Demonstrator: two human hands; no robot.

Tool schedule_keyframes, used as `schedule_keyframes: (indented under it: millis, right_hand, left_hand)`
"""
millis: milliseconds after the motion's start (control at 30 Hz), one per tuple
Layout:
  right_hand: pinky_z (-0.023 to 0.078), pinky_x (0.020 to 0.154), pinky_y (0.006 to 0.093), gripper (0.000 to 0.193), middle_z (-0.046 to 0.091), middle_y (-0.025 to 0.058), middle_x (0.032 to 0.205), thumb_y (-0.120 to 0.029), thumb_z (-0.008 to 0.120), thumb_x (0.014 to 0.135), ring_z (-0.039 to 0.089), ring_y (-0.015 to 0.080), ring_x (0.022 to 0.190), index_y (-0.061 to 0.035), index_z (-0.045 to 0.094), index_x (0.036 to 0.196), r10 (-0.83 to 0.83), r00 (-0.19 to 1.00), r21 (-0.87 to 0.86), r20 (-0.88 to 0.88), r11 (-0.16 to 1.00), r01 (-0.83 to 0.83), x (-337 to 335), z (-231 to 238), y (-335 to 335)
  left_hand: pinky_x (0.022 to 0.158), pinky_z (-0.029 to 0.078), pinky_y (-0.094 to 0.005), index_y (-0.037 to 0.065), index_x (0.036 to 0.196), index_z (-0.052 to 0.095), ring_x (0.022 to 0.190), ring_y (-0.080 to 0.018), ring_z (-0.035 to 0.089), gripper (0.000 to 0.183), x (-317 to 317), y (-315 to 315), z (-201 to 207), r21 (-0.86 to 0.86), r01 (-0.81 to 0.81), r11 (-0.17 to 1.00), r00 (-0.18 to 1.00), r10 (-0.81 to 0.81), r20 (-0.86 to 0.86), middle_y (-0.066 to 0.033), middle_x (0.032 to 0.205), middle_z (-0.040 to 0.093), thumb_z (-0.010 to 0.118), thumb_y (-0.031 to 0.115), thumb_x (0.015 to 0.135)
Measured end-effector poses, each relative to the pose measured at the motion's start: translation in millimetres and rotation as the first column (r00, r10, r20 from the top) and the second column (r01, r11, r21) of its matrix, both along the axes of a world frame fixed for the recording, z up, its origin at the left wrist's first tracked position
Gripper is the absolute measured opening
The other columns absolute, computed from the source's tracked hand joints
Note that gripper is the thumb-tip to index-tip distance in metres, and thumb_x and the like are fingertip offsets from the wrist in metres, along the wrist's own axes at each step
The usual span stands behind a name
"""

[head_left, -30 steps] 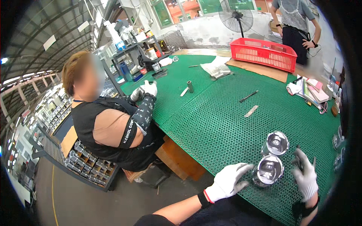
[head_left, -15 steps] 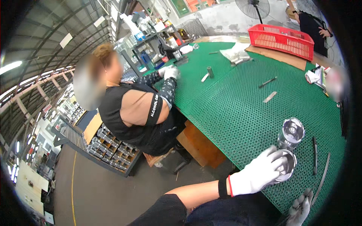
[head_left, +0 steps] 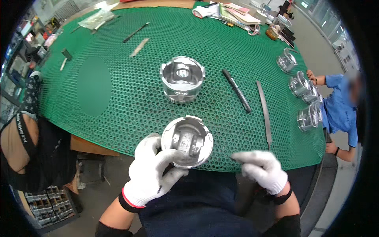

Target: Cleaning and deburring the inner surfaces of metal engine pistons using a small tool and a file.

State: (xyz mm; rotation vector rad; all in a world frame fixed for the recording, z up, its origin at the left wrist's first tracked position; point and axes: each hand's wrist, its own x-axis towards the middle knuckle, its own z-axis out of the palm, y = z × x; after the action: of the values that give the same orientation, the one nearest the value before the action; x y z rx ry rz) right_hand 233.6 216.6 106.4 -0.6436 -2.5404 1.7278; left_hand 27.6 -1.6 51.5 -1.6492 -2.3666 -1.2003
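A shiny metal piston (head_left: 203, 139) is tilted with its hollow inside facing up, at the near edge of the green mat (head_left: 130, 118). My white-gloved left hand (head_left: 152, 170) is closed around its left side, thumb at the near rim. To its right, apart from it, my gloved right hand (head_left: 262, 170) hovers at the mat's edge, index finger stretched out and nothing visible in it. Farther back stands a second piston (head_left: 182, 89), hollow side up. Right of it lie a black marker pen (head_left: 236, 91) and a long flat file (head_left: 265, 112).
More pistons (head_left: 298, 83) stand along the right edge, near a person in blue (head_left: 335, 102). Papers (head_left: 241, 15) and a jar (head_left: 273, 31) lie at the back. A dark rod (head_left: 136, 32), a flat strip (head_left: 139, 47) and a plastic bag (head_left: 94, 19) are at back left.
My view has swung right and down toward the mat. My left hand still holds the piston, now with its inside facing me. My right hand has come into fuller view.
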Motion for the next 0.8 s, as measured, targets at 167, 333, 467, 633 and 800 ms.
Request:
schedule_keyframes:
  millis: [167, 333, 467, 633, 800]
  right_hand:
    - [0.049, 0.057, 0.0391, 0.030, 0.054, 0.0001, 0.066, -0.017, 0.070, 0.083, 0.060, 0.0238, 0.060, -0.0262, 0.073, 0.111, 0.217, 0.973, 0.825, 0.076, 0.534, -0.184, -43.6, 36.9, 9.4]
    - [0.048, 0.055, 0.0371, 0.025, 0.056, 0.0011, 0.072, -0.015, 0.069, 0.082, 0.060, 0.0224, 0.063, -0.0247, 0.070, 0.105, 0.311, 0.949, 0.927, 0.045, 0.341, -0.156, -65.7, 29.1, 15.3]
    - [0.049, 0.052, 0.0355, 0.027, 0.057, -0.0021, 0.068, -0.016, 0.069, 0.079, 0.061, 0.0199, 0.061, -0.0259, 0.069, 0.103, 0.358, 0.932, 0.891, 0.049, 0.407, -0.203, -51.5, 20.9, 0.6]
    - [0.050, 0.052, 0.0345, 0.027, 0.057, -0.0019, 0.069, -0.017, 0.069, 0.077, 0.061, 0.0193, 0.062, -0.0234, 0.069, 0.103, 0.273, 0.962, 0.918, 0.033, 0.373, -0.137, -49.9, 17.1, 4.4]
    - [0.049, 0.050, 0.0329, 0.029, 0.056, 0.0006, 0.070, -0.016, 0.068, 0.079, 0.059, 0.0201, 0.057, -0.0195, 0.070, 0.107, 0.321, 0.942, 0.882, 0.102, 0.408, -0.235, -37.8, 17.7, -27.4]
  left_hand:
    - [0.096, 0.050, -0.0477, 0.016, 0.100, 0.071, 0.101, -0.0364, 0.061, 0.048, -3.0, 0.0, -1.3, 0.042, 0.011, 0.999, 1.000, -0.010, -0.028, -0.0118, 0.104, 0.063, 0.088, 0.021, 0.055]
    - [0.098, 0.049, -0.0504, 0.018, 0.096, 0.070, 0.104, -0.0369, 0.059, 0.044, -4.4, 3.8, -0.3, -0.017, 0.028, 0.999, 0.999, -0.029, -0.028, -0.0100, 0.102, 0.062, 0.089, 0.023, 0.056]
    - [0.099, 0.047, -0.0551, 0.017, 0.095, 0.067, 0.101, -0.0363, 0.058, 0.044, -3.5, 4.8, -1.7, 0.003, 0.035, 0.999, 0.999, -0.034, -0.042, -0.0095, 0.101, 0.060, 0.089, 0.024, 0.057]
    - [0.098, 0.046, -0.0562, 0.016, 0.093, 0.067, 0.095, -0.0338, 0.058, 0.044, 3.1, 5.3, 2.0, -0.003, 0.018, 1.000, 0.999, -0.019, -0.037, -0.0093, 0.097, 0.058, 0.089, 0.026, 0.056]
    - [0.098, 0.046, -0.0563, 0.015, 0.089, 0.067, 0.090, -0.0323, 0.056, 0.041, 6.3, 8.8, 5.5, -0.006, 0.014, 1.000, 0.998, -0.014, -0.060, -0.0085, 0.093, 0.058, 0.088, 0.029, 0.057]
